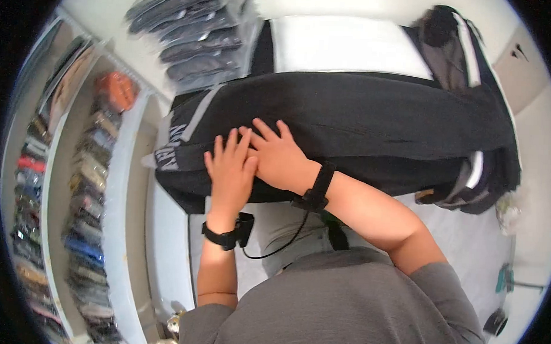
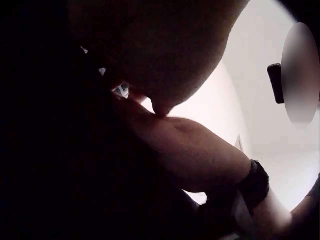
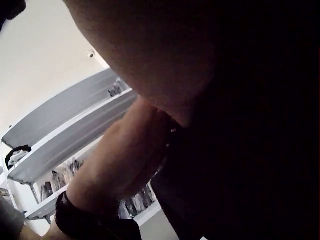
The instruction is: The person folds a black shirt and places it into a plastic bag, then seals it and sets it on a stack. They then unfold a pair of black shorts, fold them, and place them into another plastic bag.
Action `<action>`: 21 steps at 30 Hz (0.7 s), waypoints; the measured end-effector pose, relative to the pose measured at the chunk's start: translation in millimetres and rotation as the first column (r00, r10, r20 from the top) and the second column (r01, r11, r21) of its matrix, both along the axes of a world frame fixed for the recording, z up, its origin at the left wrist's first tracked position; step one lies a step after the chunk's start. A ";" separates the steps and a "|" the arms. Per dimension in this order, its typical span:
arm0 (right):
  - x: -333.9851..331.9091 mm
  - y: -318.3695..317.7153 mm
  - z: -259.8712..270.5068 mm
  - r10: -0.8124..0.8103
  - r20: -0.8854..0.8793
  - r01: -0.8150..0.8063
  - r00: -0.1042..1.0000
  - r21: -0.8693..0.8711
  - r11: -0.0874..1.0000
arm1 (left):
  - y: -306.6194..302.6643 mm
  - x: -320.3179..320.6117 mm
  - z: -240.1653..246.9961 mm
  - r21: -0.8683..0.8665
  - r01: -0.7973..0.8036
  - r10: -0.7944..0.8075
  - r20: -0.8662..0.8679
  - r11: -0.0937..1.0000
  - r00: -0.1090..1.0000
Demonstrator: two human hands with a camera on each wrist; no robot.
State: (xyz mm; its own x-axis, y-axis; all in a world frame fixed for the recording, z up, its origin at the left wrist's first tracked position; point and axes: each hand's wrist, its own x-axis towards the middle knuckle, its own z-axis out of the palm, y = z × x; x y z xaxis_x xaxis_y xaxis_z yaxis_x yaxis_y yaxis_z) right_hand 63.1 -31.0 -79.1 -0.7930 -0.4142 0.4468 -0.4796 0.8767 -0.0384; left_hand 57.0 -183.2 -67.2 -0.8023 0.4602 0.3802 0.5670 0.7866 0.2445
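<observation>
A black garment [image 1: 362, 114] with pale lettering and a light stripe at its left end lies spread across the table. My left hand [image 1: 231, 176] rests flat on it near the lettering, fingers spread. Just to the right, my right hand [image 1: 283, 160] lies on the same cloth with its fingers stretched out. The fingertips of the right hand overlap the left hand in the head view. In the left wrist view the right hand [image 2: 180, 150] shows beside the dark cloth. The right wrist view has the left hand [image 3: 117, 160] against the garment, mostly in shadow.
A stack of bagged dark clothes [image 1: 201, 48] stands at the back left. Behind the garment lies a white panel [image 1: 347, 44]. Shelves [image 1: 120, 197] packed with bagged items run along the left. Dark mesh-like cloth [image 1: 446, 56] with a white strip sits at the back right.
</observation>
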 end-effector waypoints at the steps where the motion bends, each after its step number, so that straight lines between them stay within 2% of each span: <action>1: 5.6 15.7 1.1 -0.040 0.003 0.040 0.999 0.020 0.999 | 4.3 -0.1 4.6 -0.060 -0.030 0.031 0.011 0.998 0.999; 3: 22.4 50.4 3.8 0.038 0.022 -0.033 0.999 -0.189 0.981 | 11.9 0.7 6.5 -0.166 -0.081 0.083 0.006 0.983 0.997; 4: 37.9 69.9 13.9 -0.056 0.053 0.061 0.997 -0.098 0.993 | 15.7 0.6 6.0 -0.209 -0.106 0.106 -0.013 0.972 0.994; 8: 93.9 153.7 24.1 -0.303 0.094 0.310 0.948 -0.072 0.948 | 36.4 7.3 13.3 -0.264 -0.234 0.237 -0.024 0.936 0.971; 10: 125.5 204.6 23.4 -0.466 0.073 0.467 0.882 0.006 0.884 | 42.2 6.9 16.1 -0.277 -0.266 0.278 0.007 0.923 0.961; 12: 156.2 256.3 39.8 -0.643 0.100 0.646 0.759 0.005 0.763 | 50.3 8.3 20.2 -0.318 -0.301 0.324 0.021 0.899 0.946; 13: 170.9 288.5 39.1 -0.731 0.018 0.731 0.682 -0.030 0.681 | 53.3 7.9 16.3 -0.307 -0.311 0.324 -0.009 0.900 0.946; 15: 195.2 338.0 45.2 -0.860 -0.137 0.796 0.491 -0.331 0.507 | 56.7 8.4 11.7 -0.290 -0.312 0.317 -0.031 0.905 0.948; 16: 205.1 357.5 42.4 -0.920 -0.218 0.810 0.326 -0.436 0.391 | 57.7 9.1 12.1 -0.284 -0.325 0.327 -0.044 0.902 0.944; 17: 213.3 383.6 32.7 -0.971 -0.108 0.768 0.212 -0.596 0.234 | 58.8 9.4 11.8 -0.282 -0.340 0.338 -0.057 0.897 0.939; 18: 213.6 391.6 34.0 -0.961 0.143 0.554 0.235 -0.832 0.012 | 60.0 9.0 10.6 -0.280 -0.338 0.337 -0.055 0.898 0.940; 19: 215.1 405.6 33.6 -0.879 0.279 0.375 0.388 -0.918 -0.126 | 60.0 8.8 9.7 -0.278 -0.338 0.338 -0.051 0.899 0.940; 20: 217.5 418.1 35.6 -0.751 0.361 0.204 0.553 -0.933 -0.298 | 58.6 8.7 9.5 -0.277 -0.342 0.342 -0.049 0.898 0.938; 21: 222.1 430.1 38.9 -0.601 0.354 0.139 0.716 -0.917 -0.375 | 57.3 8.6 9.0 -0.279 -0.351 0.351 -0.051 0.894 0.935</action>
State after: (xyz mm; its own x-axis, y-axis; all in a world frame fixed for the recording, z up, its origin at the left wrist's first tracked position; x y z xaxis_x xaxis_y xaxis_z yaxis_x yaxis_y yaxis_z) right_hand 285.3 399.2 -40.2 -0.3199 0.9473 0.0159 -0.2479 -0.0675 -0.9664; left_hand 65.6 -125.9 -58.3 -0.9314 0.2358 0.2773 0.2414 0.9703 -0.0139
